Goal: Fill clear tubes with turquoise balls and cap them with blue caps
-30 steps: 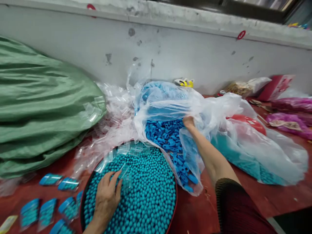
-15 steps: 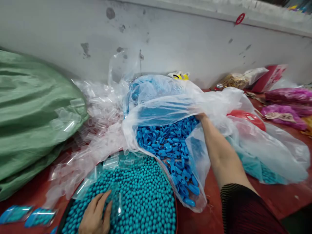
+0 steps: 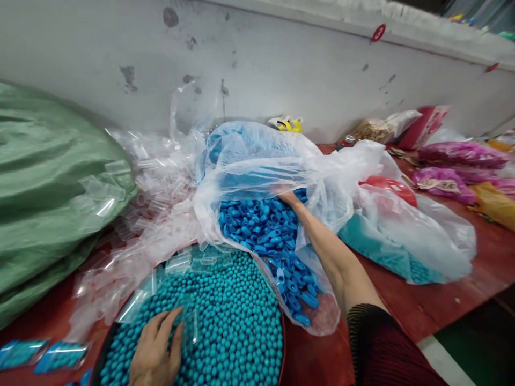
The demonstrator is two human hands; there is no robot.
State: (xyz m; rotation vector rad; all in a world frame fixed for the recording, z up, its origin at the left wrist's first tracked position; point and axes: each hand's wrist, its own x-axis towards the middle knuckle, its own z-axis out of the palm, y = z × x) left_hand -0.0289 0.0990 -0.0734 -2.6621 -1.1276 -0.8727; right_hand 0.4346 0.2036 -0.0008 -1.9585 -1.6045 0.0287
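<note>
My left hand rests over a round red-rimmed tub filled with small teal beads. A clear plastic case lies among the beads, its near end between my left thumb and fingers. My right hand reaches under the white film of a large translucent bag. Blue plastic caps fill the bag's mouth and spill toward its lower edge. The film and caps hide my right fingers, so their grip does not show.
Clear plastic cases are heaped left of the bag, against a green sack. Filled blue-capped cases lie at lower left. A second bag of teal pieces and a red lid-like object lie right, a wall behind.
My right hand has moved left and deeper under the bag's film, over the blue caps. The view has shifted slightly right. My left hand stays at the clear case.
</note>
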